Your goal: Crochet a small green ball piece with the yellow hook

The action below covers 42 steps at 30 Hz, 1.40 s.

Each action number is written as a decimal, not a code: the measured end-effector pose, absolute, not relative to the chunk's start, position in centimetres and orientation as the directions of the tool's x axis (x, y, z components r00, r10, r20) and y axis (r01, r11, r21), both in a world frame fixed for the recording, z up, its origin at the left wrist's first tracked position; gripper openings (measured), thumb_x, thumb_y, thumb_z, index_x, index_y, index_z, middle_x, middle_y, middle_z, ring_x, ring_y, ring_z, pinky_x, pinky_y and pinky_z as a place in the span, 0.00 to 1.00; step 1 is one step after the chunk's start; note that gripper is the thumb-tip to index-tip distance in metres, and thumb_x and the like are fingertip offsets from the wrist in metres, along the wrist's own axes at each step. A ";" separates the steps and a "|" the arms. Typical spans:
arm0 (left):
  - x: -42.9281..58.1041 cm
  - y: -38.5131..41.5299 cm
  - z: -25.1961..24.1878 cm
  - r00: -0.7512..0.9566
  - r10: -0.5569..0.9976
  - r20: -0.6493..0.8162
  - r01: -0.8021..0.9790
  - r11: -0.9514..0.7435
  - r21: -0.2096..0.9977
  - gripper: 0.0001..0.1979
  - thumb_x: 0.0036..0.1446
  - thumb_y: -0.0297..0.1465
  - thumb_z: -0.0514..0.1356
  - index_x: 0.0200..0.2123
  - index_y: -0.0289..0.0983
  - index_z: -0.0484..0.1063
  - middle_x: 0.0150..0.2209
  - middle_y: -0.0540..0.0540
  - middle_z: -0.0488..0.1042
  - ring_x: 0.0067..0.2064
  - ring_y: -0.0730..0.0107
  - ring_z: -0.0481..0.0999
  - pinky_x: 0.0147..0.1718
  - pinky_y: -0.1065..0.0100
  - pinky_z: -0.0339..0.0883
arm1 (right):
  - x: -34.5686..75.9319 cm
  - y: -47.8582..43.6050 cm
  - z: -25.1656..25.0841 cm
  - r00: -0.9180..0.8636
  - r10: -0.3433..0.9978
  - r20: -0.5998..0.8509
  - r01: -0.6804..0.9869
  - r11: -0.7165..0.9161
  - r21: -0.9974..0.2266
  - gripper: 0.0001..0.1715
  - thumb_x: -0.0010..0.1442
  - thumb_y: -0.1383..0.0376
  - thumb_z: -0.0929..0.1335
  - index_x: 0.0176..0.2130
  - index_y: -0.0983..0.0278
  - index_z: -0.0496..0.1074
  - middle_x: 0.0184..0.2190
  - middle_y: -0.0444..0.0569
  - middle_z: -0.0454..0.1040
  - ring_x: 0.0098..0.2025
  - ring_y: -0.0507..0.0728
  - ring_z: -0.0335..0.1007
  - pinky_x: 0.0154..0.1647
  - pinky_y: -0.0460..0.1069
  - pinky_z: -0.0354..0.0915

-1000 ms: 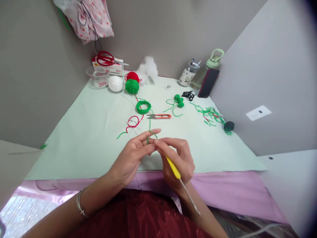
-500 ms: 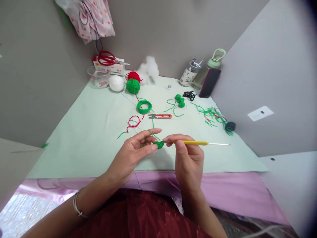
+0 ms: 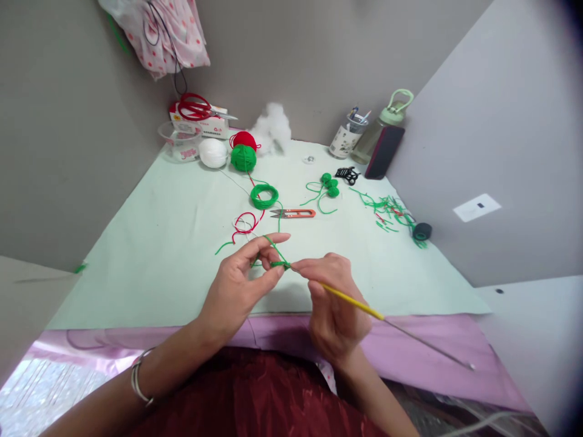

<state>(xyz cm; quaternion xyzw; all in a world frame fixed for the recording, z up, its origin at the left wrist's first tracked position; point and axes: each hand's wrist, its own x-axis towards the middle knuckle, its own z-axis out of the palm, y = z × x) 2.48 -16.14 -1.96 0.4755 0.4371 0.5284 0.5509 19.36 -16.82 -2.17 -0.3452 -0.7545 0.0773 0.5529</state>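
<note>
- My left hand [image 3: 234, 279] is reaching forward, its fingers pinching the green yarn piece [image 3: 280, 264] above the surface [image 3: 159, 273].
- My right hand [image 3: 339, 309] is gripping the yellow hook [image 3: 353, 300] slantwise beside it.
- The cup [image 3: 345, 143] is holding pens [image 3: 353, 113].

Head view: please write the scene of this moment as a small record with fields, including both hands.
Left hand: pinches a small green yarn piece; yarn runs over its index finger
Right hand: holds a yellow-handled hook, its working tip hidden
Just beyond hands: orange snips, green yarn coil
Back left: white ball, green ball, red ball partly behind the green
Right side: loose yarn scraps, mostly green, some red
</note>
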 end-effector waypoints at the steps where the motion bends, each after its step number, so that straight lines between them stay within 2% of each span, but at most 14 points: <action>1: 2.5 -16.2 -2.0 0.052 0.998 0.024 -0.151 -0.016 0.988 0.18 0.61 0.27 0.69 0.53 0.49 0.83 0.37 0.52 0.73 0.42 0.70 0.70 0.49 0.67 0.63 | 19.3 -16.8 -2.2 -0.166 0.582 0.796 0.468 0.757 -0.456 0.12 0.75 0.71 0.62 0.47 0.62 0.74 0.39 0.50 0.84 0.39 0.56 0.80 0.47 0.56 0.66; 5: 2.7 -16.3 -2.1 0.011 1.000 0.014 -0.140 -0.012 0.990 0.18 0.60 0.27 0.70 0.53 0.47 0.83 0.35 0.53 0.73 0.41 0.70 0.70 0.48 0.67 0.64 | 19.0 -16.6 -2.4 -0.245 0.509 0.825 0.561 0.769 -0.308 0.11 0.75 0.71 0.63 0.47 0.62 0.74 0.40 0.52 0.84 0.39 0.55 0.80 0.46 0.56 0.67; 9: 2.8 -16.2 -2.2 0.065 0.994 -0.090 -0.340 0.107 0.934 0.21 0.59 0.32 0.73 0.56 0.48 0.82 0.35 0.53 0.73 0.39 0.72 0.70 0.44 0.68 0.65 | 18.8 -16.5 -3.1 -0.260 0.398 0.880 0.608 0.775 -0.171 0.10 0.71 0.72 0.68 0.47 0.62 0.77 0.43 0.54 0.85 0.40 0.57 0.80 0.45 0.56 0.67; 12: 2.7 -15.9 -2.3 0.114 0.982 -0.152 -0.434 0.187 0.882 0.23 0.58 0.33 0.74 0.57 0.48 0.81 0.35 0.53 0.73 0.39 0.72 0.71 0.43 0.69 0.64 | 19.0 -16.3 -3.1 -0.200 0.474 0.858 0.522 0.792 -0.316 0.12 0.71 0.73 0.67 0.49 0.61 0.77 0.43 0.53 0.84 0.41 0.57 0.79 0.45 0.56 0.69; 15: 2.7 -15.9 -2.4 0.080 0.994 -0.079 -0.354 0.102 0.930 0.23 0.59 0.31 0.74 0.57 0.48 0.81 0.37 0.53 0.73 0.40 0.72 0.70 0.46 0.69 0.64 | 19.4 -16.1 -2.7 -0.122 0.648 0.751 0.356 0.735 -0.577 0.14 0.71 0.74 0.66 0.49 0.60 0.77 0.40 0.49 0.83 0.41 0.57 0.78 0.44 0.55 0.71; 17: 2.6 -16.1 -2.4 0.046 0.999 -0.020 -0.266 0.032 0.963 0.22 0.60 0.29 0.73 0.57 0.48 0.81 0.38 0.53 0.74 0.40 0.72 0.70 0.47 0.68 0.63 | 19.5 -16.0 -2.6 -0.099 0.688 0.719 0.315 0.707 -0.633 0.14 0.71 0.74 0.66 0.48 0.59 0.77 0.38 0.48 0.83 0.40 0.57 0.78 0.44 0.55 0.72; 20: 2.7 -16.2 -2.2 0.033 0.999 -0.025 -0.247 0.032 0.969 0.21 0.60 0.29 0.72 0.56 0.45 0.82 0.38 0.52 0.74 0.41 0.70 0.70 0.48 0.67 0.64 | 19.3 -16.1 -2.8 -0.150 0.584 0.798 0.446 0.760 -0.473 0.15 0.70 0.74 0.67 0.50 0.59 0.78 0.40 0.50 0.83 0.40 0.57 0.78 0.43 0.56 0.70; 24: 2.9 -16.1 -2.0 0.101 0.982 -0.157 -0.436 0.186 0.880 0.21 0.59 0.33 0.73 0.55 0.42 0.81 0.36 0.52 0.74 0.40 0.69 0.71 0.43 0.68 0.64 | 18.9 -16.3 -3.7 -0.252 0.428 0.868 0.596 0.775 -0.209 0.18 0.68 0.73 0.70 0.53 0.56 0.78 0.44 0.51 0.85 0.41 0.58 0.79 0.45 0.57 0.70; 27: 2.8 -15.9 -2.1 0.111 0.979 -0.172 -0.451 0.204 0.869 0.22 0.58 0.32 0.74 0.55 0.43 0.81 0.35 0.52 0.73 0.40 0.70 0.70 0.44 0.69 0.63 | 19.0 -16.3 -3.6 -0.188 0.502 0.845 0.518 0.781 -0.349 0.18 0.69 0.74 0.69 0.53 0.57 0.78 0.42 0.51 0.84 0.41 0.58 0.78 0.44 0.57 0.71; 31: 2.5 -16.0 -2.3 0.062 0.997 -0.046 -0.254 0.060 0.965 0.21 0.60 0.32 0.73 0.57 0.47 0.81 0.37 0.52 0.74 0.41 0.70 0.70 0.48 0.68 0.63 | 19.4 -16.1 -2.8 -0.083 0.689 0.720 0.341 0.699 -0.629 0.14 0.71 0.73 0.67 0.49 0.58 0.78 0.38 0.48 0.82 0.40 0.58 0.77 0.43 0.56 0.71; 34: 2.4 -16.2 -2.4 0.035 0.999 0.000 -0.143 0.004 0.990 0.20 0.61 0.31 0.72 0.56 0.46 0.81 0.37 0.52 0.74 0.41 0.69 0.70 0.49 0.66 0.63 | 19.3 -16.1 -2.8 -0.098 0.658 0.747 0.402 0.713 -0.575 0.14 0.71 0.74 0.67 0.49 0.58 0.78 0.38 0.49 0.82 0.39 0.58 0.76 0.42 0.56 0.71; 38: 2.4 -16.1 -2.4 0.055 0.997 -0.053 -0.256 0.065 0.964 0.20 0.61 0.33 0.72 0.57 0.44 0.81 0.37 0.51 0.74 0.41 0.68 0.72 0.47 0.66 0.65 | 18.8 -16.2 -3.6 -0.212 0.457 0.864 0.562 0.780 -0.275 0.16 0.69 0.74 0.69 0.51 0.57 0.78 0.42 0.51 0.83 0.41 0.58 0.77 0.44 0.56 0.70; 40: 2.3 -16.1 -2.3 0.054 0.996 -0.068 -0.288 0.080 0.954 0.22 0.60 0.34 0.72 0.58 0.43 0.80 0.37 0.51 0.74 0.41 0.67 0.72 0.46 0.65 0.65 | 18.7 -16.1 -3.8 -0.196 0.461 0.865 0.534 0.790 -0.300 0.16 0.69 0.74 0.68 0.51 0.57 0.78 0.43 0.51 0.84 0.41 0.58 0.78 0.44 0.56 0.71; 42: 2.2 -16.1 -2.2 0.044 0.998 -0.047 -0.239 0.056 0.969 0.22 0.60 0.34 0.73 0.58 0.44 0.80 0.37 0.51 0.75 0.41 0.67 0.72 0.46 0.65 0.65 | 18.9 -16.1 -3.6 -0.132 0.563 0.816 0.444 0.769 -0.459 0.15 0.71 0.73 0.67 0.50 0.57 0.78 0.41 0.49 0.83 0.40 0.58 0.78 0.43 0.57 0.71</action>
